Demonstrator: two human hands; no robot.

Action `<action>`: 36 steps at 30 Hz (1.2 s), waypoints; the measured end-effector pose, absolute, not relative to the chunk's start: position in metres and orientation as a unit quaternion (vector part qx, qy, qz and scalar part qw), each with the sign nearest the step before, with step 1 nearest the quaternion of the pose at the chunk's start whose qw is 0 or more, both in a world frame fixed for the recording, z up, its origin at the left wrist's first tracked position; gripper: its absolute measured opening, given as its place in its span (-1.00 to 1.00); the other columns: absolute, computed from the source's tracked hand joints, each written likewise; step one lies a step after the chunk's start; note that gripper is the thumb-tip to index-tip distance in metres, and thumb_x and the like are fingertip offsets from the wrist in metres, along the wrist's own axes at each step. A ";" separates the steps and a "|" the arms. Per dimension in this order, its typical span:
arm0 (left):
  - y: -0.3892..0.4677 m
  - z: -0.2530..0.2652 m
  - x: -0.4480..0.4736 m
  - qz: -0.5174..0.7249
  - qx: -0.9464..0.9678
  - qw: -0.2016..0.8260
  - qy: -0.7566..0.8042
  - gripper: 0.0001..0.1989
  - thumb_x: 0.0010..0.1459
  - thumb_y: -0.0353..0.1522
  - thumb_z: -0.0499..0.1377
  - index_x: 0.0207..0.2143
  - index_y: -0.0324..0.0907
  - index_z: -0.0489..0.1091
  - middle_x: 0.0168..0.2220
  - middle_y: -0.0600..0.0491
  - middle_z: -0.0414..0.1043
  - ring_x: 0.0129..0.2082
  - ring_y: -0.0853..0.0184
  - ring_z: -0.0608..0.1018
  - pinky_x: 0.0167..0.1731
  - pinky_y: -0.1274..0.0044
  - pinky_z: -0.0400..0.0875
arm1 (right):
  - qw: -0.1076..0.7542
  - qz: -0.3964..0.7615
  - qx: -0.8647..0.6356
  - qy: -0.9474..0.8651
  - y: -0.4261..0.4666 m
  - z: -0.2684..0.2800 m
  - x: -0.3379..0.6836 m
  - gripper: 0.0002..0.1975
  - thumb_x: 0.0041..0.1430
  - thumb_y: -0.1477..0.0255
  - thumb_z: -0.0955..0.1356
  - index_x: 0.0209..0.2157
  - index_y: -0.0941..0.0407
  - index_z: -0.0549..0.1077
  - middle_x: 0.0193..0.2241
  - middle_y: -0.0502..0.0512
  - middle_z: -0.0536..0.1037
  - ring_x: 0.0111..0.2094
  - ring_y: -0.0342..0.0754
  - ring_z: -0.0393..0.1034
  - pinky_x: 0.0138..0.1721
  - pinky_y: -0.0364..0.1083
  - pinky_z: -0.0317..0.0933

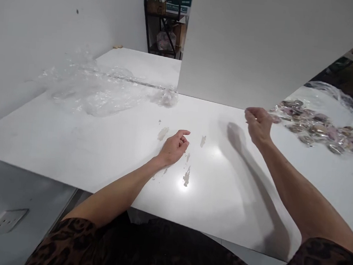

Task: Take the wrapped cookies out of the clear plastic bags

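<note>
My left hand (pixel 175 147) rests on the white table (pixel 115 156) near its middle. Its index finger is stretched out and the other fingers curl loosely, with nothing seen in them. My right hand (pixel 259 125) is raised above the table, its fingers closed in a pinch. Whatever those fingers hold, if anything, cannot be made out. Just right of that hand lies a spread of small pieces in clear wrapping (pixel 328 129), pink, brown and dark. Worn grey patches (pixel 186 176) mark the tabletop by my left hand.
Crumpled clear plastic (pixel 99 92) lies at the table's back left, against the wall. A tall pale panel (pixel 240 43) rises from the table's back edge. Beyond stands a black shelf rack (pixel 147 18) with boxes. More clear plastic (pixel 337 95) is at the far right.
</note>
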State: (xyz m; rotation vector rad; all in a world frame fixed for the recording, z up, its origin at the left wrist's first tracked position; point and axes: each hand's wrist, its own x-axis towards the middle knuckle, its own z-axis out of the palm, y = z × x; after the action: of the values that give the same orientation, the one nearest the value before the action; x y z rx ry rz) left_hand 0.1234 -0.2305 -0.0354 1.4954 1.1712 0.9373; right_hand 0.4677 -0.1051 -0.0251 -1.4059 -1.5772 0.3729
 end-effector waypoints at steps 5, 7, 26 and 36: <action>-0.229 -0.038 0.128 0.403 0.612 0.486 0.476 -0.62 0.27 -0.39 0.15 0.13 -0.08 0.41 -0.25 0.09 0.44 -0.38 0.40 0.46 -0.24 0.48 0.47 | 0.413 0.176 -0.521 -0.726 -0.078 -0.012 0.352 -0.39 0.22 -0.14 0.37 0.03 0.07 0.50 0.00 0.27 0.56 0.00 0.18 0.48 -0.07 0.14 0.46; -0.229 -0.037 0.130 0.419 0.600 0.487 0.477 -0.66 0.27 -0.42 0.15 0.09 -0.08 0.43 -0.26 0.09 0.45 -0.39 0.40 0.46 -0.22 0.47 0.46 | 0.376 0.182 -0.494 -0.762 -0.056 -0.008 0.308 -0.23 0.12 -0.23 0.40 0.11 0.09 0.46 0.12 0.35 0.50 0.15 0.30 0.40 0.10 0.25 0.41; -0.203 -0.015 0.117 0.595 0.204 0.646 0.433 -0.45 0.44 0.07 0.00 0.19 -0.15 0.21 -0.19 0.00 0.42 -0.43 0.35 0.57 -0.34 0.46 0.55 | 0.505 0.309 -0.408 -0.695 -0.134 0.007 0.281 -0.44 0.00 -0.04 0.52 -0.08 -0.04 0.41 -0.08 0.10 0.55 0.00 0.14 0.49 0.04 0.15 0.42; -0.216 -0.015 0.106 0.508 0.314 0.759 0.258 -0.63 0.11 -0.22 0.45 -0.13 -0.20 0.47 -0.29 0.08 0.52 -0.37 0.43 0.53 -0.26 0.55 0.46 | 0.443 0.256 -0.414 -0.753 -0.241 0.006 0.304 -0.73 0.12 0.09 0.53 -0.33 -0.02 0.58 0.29 0.11 0.42 0.42 0.28 0.18 0.38 0.36 0.08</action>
State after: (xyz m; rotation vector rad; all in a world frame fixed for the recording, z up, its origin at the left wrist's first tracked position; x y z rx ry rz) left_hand 0.1056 -0.2161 -0.0147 0.6830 0.5615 1.1073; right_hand 0.3044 -0.2414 0.0057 -1.0269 -1.8668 0.6357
